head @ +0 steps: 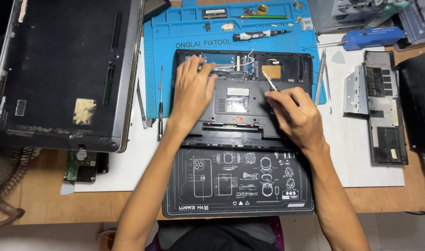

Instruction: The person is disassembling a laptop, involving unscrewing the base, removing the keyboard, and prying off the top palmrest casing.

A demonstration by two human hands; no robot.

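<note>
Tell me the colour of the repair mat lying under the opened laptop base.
Bright blue silicone repair mat, seen best, and only, in the head view.

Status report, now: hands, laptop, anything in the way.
Left hand flat on opened laptop. Right hand grips thin tool, tip at laptop's open bay. Nothing blocking.

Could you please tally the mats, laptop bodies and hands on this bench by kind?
Work mats: 2, blue mat and black mat
Laptop bodies: 2, opened laptop base and big dark laptop
Hands: 2, left hand on the base, right hand with a thin tool
Total: 6
</note>
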